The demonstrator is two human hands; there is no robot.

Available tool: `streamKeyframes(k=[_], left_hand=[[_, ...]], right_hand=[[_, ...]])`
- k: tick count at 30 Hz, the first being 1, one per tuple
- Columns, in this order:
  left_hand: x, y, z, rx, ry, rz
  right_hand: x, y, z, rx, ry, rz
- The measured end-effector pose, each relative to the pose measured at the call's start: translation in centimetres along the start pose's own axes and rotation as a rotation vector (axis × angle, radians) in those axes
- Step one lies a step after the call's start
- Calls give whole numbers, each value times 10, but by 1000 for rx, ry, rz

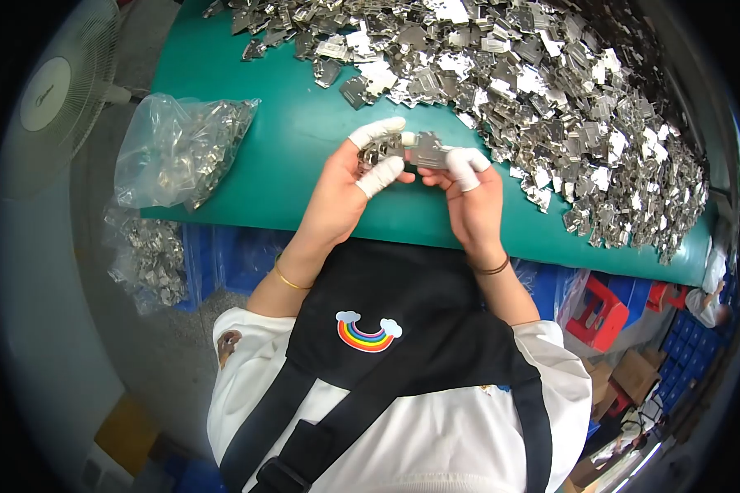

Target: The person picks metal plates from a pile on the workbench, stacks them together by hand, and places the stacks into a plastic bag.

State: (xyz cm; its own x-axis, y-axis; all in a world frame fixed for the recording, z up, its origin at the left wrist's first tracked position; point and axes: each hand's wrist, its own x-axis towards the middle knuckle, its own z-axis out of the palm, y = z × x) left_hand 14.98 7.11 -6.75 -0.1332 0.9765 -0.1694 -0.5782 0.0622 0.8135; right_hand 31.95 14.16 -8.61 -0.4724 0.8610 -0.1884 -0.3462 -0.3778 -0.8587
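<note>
My left hand, with white covers on the thumb and a finger, is curled around several small stamped metal parts. In my right hand, covered fingertips pinch one flat, shiny metal part by its right end. That part is slightly blurred, and its left end is close to my left fingers; whether they touch it I cannot tell. Both hands are held above the front part of the green table. Beyond them spreads a large heap of similar metal parts.
A clear plastic bag of metal parts lies on the table's left end, with another filled bag below it. A fan stands at the far left. Red stools and blue bins are at the right.
</note>
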Motion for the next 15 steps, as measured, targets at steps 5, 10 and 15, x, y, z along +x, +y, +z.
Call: streamKeyframes(k=[5, 10, 15], left_hand=[[4, -14, -11, 87, 60, 3], [2, -6, -26, -281, 58, -118], [4, -10, -43, -401, -20, -144]], right_hand=[[16, -8, 15, -870, -130, -365], [86, -36, 13, -1626, -167, -892], [101, -41, -4, -1657, -317, -1039]])
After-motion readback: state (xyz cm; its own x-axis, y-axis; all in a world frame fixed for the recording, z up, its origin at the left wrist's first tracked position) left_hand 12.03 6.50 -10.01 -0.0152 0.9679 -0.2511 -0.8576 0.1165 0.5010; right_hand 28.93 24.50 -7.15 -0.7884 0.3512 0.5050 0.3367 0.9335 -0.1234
